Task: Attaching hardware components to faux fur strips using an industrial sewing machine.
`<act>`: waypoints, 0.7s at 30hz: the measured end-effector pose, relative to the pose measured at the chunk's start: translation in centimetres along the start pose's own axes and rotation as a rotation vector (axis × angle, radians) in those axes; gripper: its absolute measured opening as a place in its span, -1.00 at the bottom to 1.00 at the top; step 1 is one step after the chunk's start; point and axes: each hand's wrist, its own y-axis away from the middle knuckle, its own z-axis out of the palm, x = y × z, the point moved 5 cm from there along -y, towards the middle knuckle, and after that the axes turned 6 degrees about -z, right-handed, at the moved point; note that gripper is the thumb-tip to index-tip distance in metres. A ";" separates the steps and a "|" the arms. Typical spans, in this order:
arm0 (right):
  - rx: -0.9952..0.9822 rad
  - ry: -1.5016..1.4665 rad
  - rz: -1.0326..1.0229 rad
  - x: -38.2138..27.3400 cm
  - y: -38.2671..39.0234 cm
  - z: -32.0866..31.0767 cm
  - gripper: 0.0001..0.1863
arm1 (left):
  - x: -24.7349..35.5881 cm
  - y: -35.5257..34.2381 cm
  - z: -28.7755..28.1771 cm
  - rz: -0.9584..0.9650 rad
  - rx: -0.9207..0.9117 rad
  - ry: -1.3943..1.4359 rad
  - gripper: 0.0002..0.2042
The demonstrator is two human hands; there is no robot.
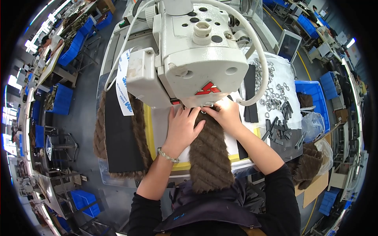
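A brown fur strip (pixel 210 153) runs from under the head of a white sewing machine (pixel 204 65) down over the table's near edge toward my lap. My left hand (pixel 181 129) lies against the strip's upper left side, fingers stretched toward the needle area and thumb apart on the fur. At the strip's far end my right hand (pixel 227 116) is closed, thumb and fingers pinching its edge. A small metal ring (pixel 203 112) shows between the hands on that end. The machine head hides the needle and some fingertips.
Black fabric strips (pixel 120 137) lie on more brown fur at left. On the right, loose metal rings (pixel 275 92) and short black straps (pixel 279 131) sit on white cloth. Beyond stand a blue bin (pixel 325 106) and a plastic bag (pixel 312 122). More fur (pixel 309 165) lies below.
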 end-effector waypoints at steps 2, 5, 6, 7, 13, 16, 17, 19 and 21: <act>0.040 0.036 -0.052 -0.2 0.0 -0.2 -0.79 | 0.0 0.0 0.0 -0.003 -0.004 0.018 -0.52; 0.030 0.084 -0.101 -0.2 0.2 -0.3 -0.81 | 0.2 -0.1 -0.1 0.048 0.045 -0.041 -0.50; 0.033 0.084 -0.101 -0.2 0.2 -0.5 -0.81 | 0.2 -0.1 0.0 0.050 0.045 -0.042 -0.50; 0.016 0.106 -0.141 -0.6 0.1 -0.6 -0.83 | 0.1 -0.2 0.0 0.062 0.057 -0.059 -0.51; 0.008 0.175 -0.236 -1.1 0.6 -0.9 -0.90 | 0.1 -0.2 0.1 0.089 0.077 -0.071 -0.55; -0.010 0.195 -0.238 -1.0 0.5 -0.6 -0.90 | 0.1 -0.2 0.1 0.078 0.070 -0.035 -0.56; -0.038 0.198 -0.225 -1.0 0.5 -0.5 -0.85 | 0.1 -0.2 0.1 0.055 0.053 -0.006 -0.57; -0.037 0.232 -0.228 -1.2 0.5 -0.5 -0.85 | -0.1 -0.1 0.3 0.055 0.043 -0.006 -0.56; -0.038 0.266 -0.230 -1.6 0.3 -0.5 -0.84 | -0.1 -0.1 0.4 0.055 0.033 -0.005 -0.56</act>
